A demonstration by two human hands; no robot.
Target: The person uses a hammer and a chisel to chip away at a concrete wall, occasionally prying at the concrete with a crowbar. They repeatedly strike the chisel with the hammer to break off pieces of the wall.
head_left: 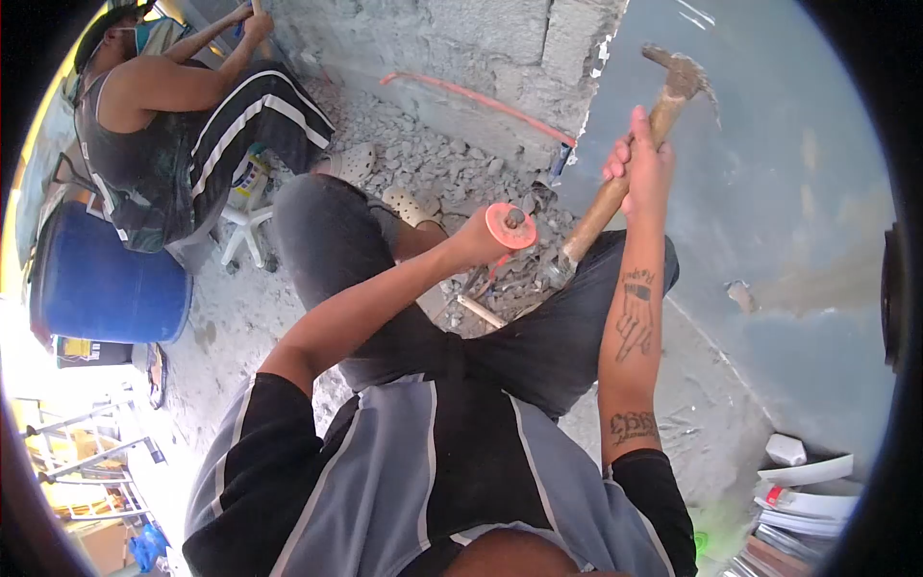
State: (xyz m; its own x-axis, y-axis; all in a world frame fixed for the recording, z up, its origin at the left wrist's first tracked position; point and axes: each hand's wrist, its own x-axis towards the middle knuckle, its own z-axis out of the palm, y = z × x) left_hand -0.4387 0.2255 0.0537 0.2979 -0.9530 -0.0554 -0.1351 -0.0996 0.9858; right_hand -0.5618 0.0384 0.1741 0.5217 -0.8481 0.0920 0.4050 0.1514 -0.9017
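My left hand (pixel 476 240) is closed around a chisel, held end-on to me. Its round pink hand guard (pixel 502 235) and metal striking head show above the fist; the blade is mostly hidden below. To the right, my right hand (pixel 642 163) grips the wooden handle of a claw hammer (pixel 601 216). The hammer's rusty metal head (pixel 681 75) is raised over the grey wall panel, apart from the chisel. Broken rubble (pixel 461 159) lies beneath both hands, along the foot of the chipped concrete wall (pixel 461 48).
A co-worker (pixel 144 106) sits at the upper left, hands on a tool against the wall. An orange conduit (pixel 481 101) runs across the wall base. A blue drum (pixel 115 274) stands at left. Stacked strips (pixel 808 505) lie lower right, beside the grey panel (pixel 788 212).
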